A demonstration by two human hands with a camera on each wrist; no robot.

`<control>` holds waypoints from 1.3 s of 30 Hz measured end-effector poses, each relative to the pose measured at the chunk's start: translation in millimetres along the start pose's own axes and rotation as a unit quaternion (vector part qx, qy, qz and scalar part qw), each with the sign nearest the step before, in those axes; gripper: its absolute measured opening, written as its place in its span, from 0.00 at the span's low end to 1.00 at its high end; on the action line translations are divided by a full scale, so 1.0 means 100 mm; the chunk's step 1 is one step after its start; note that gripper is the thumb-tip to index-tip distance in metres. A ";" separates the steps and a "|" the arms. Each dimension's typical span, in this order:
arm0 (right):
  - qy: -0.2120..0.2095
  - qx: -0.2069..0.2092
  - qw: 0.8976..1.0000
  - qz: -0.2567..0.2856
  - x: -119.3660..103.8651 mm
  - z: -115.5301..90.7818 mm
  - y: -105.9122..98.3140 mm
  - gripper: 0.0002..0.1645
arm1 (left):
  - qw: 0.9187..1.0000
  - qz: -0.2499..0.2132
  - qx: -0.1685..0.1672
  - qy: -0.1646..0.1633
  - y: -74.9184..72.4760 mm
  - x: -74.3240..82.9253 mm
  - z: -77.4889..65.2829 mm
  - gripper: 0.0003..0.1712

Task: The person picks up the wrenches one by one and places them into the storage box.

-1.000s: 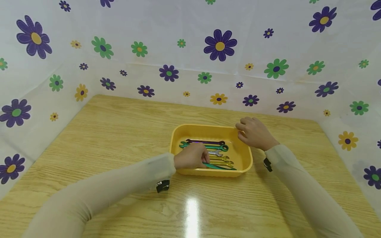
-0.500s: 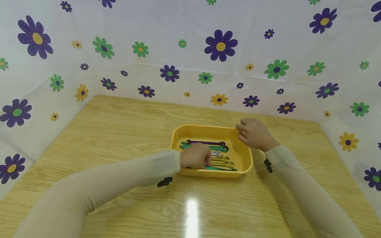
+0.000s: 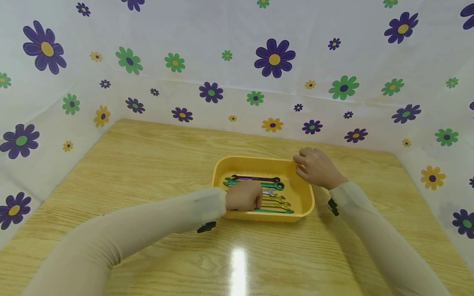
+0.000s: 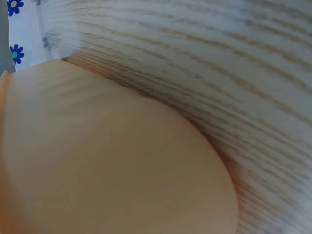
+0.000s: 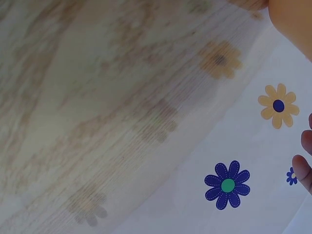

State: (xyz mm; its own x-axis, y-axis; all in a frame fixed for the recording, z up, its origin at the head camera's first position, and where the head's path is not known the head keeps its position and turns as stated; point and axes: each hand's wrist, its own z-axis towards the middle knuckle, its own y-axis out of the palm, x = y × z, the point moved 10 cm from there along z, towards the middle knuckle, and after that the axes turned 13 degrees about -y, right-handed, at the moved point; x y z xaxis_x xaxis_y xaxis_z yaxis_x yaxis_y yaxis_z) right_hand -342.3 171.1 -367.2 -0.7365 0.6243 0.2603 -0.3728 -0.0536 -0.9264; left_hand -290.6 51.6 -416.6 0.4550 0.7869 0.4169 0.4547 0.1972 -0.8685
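A yellow plastic bin (image 3: 266,217) on the table holds several wrenches lying side by side. My left hand (image 3: 244,195) reaches into it with curled fingers and grips a green wrench (image 3: 274,211) along the near wall, covering its left part. Behind lie gold wrenches (image 3: 277,199), a silver wrench (image 3: 270,191), a green ratcheting wrench (image 3: 273,185) and a purple wrench (image 3: 255,179). My right hand (image 3: 316,167) grips the bin's rim at the far right corner. The left wrist view is mostly the bin's outer wall (image 4: 117,156); right fingertips (image 5: 303,171) show at the right wrist view's edge.
The wood-grain table (image 3: 155,164) extends around the bin on every side. A white flower-printed cloth (image 3: 237,70) hangs behind it and along the left and right sides. A bright light reflection lies on the tabletop in front of the bin.
Over the second, my left hand has shifted slightly right inside the bin. The green wrench it grips has gone from slanted to nearly level along the near wall. My right hand stays at the rim.
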 end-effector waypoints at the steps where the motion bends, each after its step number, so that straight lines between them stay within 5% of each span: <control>1: 0.001 -0.001 1.000 0.001 0.00 0.00 0.00 0.04 | 1.000 0.001 -0.001 -0.003 0.00 0.00 0.00 0.11; 25: 0.003 -0.002 1.000 0.001 0.02 0.01 -0.01 0.04 | 0.999 0.013 -0.027 -0.022 0.07 -0.07 0.07 0.12; 32: 0.004 -0.004 1.000 0.003 0.02 0.00 0.00 0.03 | 0.998 0.040 -0.045 0.001 -0.01 0.01 0.00 0.05; 39: 0.005 -0.003 1.000 0.006 0.02 0.00 -0.01 0.03 | 0.998 0.010 -0.064 0.017 -0.15 0.06 -0.05 0.08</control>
State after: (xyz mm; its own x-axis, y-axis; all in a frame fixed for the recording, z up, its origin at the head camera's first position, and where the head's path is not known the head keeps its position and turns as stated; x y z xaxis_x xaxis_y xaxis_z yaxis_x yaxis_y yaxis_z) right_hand -344.0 172.2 -365.9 -0.7349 0.6321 0.2457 -0.3605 -0.0572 -0.9310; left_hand -291.0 50.0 -400.0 0.4904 0.7689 0.4102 0.5380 0.1032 -0.8366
